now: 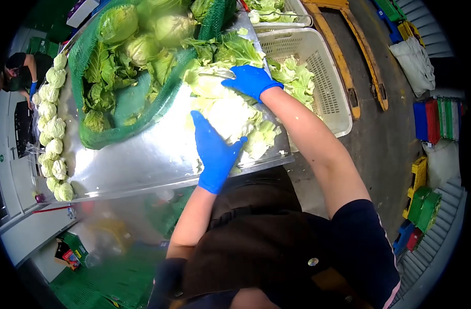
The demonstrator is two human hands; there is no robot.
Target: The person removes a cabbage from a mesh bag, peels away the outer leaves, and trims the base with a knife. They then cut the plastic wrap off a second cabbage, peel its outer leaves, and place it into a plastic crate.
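My left hand, in a blue glove, rests against the near side of a pale cabbage, its fingers stretched out and the thumb apart. Across the far side of the same heap lies my gloved right hand. A thin grey strip, seemingly the blade of a knife, runs left from between its thumb and fingers; the handle is hidden in the glove. Loose green leaves lie just beyond this hand, and pale leaf pieces spread beside the cabbage at the table's right edge.
A green net bag of untrimmed cabbages fills the back of the metal table. Several trimmed heads line the left edge. At the right, a white crate holds leaves, near a yellow pallet-truck fork. Another person stands far left.
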